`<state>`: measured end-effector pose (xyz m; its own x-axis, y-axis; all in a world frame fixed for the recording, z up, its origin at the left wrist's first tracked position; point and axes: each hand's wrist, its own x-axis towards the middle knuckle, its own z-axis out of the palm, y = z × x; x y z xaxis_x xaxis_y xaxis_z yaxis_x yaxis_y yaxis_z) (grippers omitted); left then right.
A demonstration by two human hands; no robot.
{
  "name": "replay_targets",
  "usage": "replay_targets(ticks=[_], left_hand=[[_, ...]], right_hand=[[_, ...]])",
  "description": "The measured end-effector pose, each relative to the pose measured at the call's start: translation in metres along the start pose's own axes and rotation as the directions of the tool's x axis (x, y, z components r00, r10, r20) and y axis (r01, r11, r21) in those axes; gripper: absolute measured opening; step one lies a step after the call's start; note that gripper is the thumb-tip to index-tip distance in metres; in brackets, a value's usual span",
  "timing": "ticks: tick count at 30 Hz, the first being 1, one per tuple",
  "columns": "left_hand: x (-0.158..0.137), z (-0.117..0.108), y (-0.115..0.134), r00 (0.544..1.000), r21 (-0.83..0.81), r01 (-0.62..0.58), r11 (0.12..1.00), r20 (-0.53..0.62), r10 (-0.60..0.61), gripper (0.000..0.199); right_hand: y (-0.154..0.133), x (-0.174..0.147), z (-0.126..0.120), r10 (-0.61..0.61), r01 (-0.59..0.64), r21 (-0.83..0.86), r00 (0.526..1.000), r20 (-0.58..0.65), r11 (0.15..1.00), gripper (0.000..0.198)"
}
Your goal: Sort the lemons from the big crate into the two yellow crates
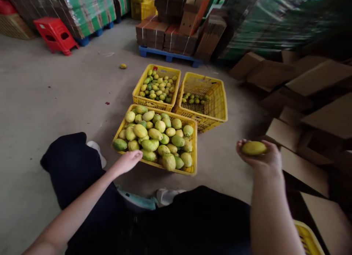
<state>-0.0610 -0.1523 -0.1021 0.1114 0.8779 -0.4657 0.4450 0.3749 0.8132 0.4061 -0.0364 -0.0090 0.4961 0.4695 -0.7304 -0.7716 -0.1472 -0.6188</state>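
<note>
On its upturned palm, my right hand (264, 157) holds a yellow-green lemon (254, 148), fingers curled around its far side, out to the right above the floor. My left hand (129, 161) is over the front left rim of a full yellow crate (195, 148). Its fingers are drawn together, and no fruit shows in them. Inside that crate lies a heap of yellow and green lemons (156, 134), right beside my left fingertips.
Behind stand a yellow crate (134, 94) of smaller lemons and another yellow crate (224, 101) with several at its bottom. Open cardboard boxes (286, 132) line the right side. A blue pallet (170, 57) bears flattened cartons. A red stool (56, 35) and a stray lemon (123, 66) are farther off.
</note>
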Motion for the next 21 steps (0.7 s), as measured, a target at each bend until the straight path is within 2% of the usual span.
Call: replay_targets(ticks=[2,3,4,5,7,8,9,10,12,14,16,21], left_hand=[[0.006,-0.009,0.024,0.976,0.297,-0.202,0.933,-0.019,0.217,0.033],[0.011,-0.007,0.034,0.947,0.413,-0.297,0.861,0.009,0.322,0.035],[0.017,0.000,0.043,0.905,0.494,-0.402,0.771,0.087,0.417,0.039],[0.024,0.012,0.050,0.851,0.536,-0.511,0.672,0.204,0.484,0.045],[0.041,0.042,0.058,0.721,0.511,-0.692,0.509,0.460,0.518,0.063],[0.049,0.059,0.059,0.671,0.467,-0.741,0.483,0.538,0.510,0.070],[0.056,0.074,0.061,0.651,0.417,-0.755,0.506,0.571,0.500,0.069],[0.063,0.087,0.062,0.655,0.357,-0.741,0.569,0.575,0.491,0.061],[0.072,0.103,0.064,0.723,0.189,-0.623,0.759,0.509,0.467,0.040],[0.074,0.109,0.069,0.790,0.016,-0.479,0.878,0.443,0.423,0.030],[0.071,0.105,0.075,0.821,-0.091,-0.400,0.912,0.407,0.401,0.029],[0.052,0.076,0.099,0.866,-0.246,-0.364,0.898,0.267,0.424,0.013]], right_hand=[[-0.010,-0.038,-0.011,-0.077,0.073,0.043,0.993,0.090,0.996,0.029],[-0.008,-0.057,-0.019,-0.103,0.097,0.051,0.986,0.132,0.994,0.028],[-0.001,-0.074,-0.028,-0.112,0.105,0.047,0.980,0.167,0.993,0.026],[0.008,-0.090,-0.037,-0.094,0.091,0.025,0.974,0.204,0.996,0.026],[0.032,-0.115,-0.056,-0.009,0.025,-0.052,0.959,0.284,0.998,0.030],[0.044,-0.125,-0.066,0.046,-0.015,-0.097,0.944,0.327,0.995,0.030],[0.055,-0.133,-0.075,0.096,-0.048,-0.139,0.925,0.368,0.989,0.029],[0.064,-0.140,-0.083,0.132,-0.067,-0.171,0.906,0.401,0.983,0.025],[0.076,-0.150,-0.097,0.165,-0.079,-0.206,0.880,0.444,0.975,0.018],[0.081,-0.159,-0.108,0.168,-0.074,-0.216,0.873,0.459,0.974,0.018],[0.083,-0.165,-0.114,0.169,-0.065,-0.229,0.868,0.467,0.971,0.018],[0.095,-0.176,-0.105,0.154,-0.039,-0.229,0.844,0.514,0.973,0.026]])
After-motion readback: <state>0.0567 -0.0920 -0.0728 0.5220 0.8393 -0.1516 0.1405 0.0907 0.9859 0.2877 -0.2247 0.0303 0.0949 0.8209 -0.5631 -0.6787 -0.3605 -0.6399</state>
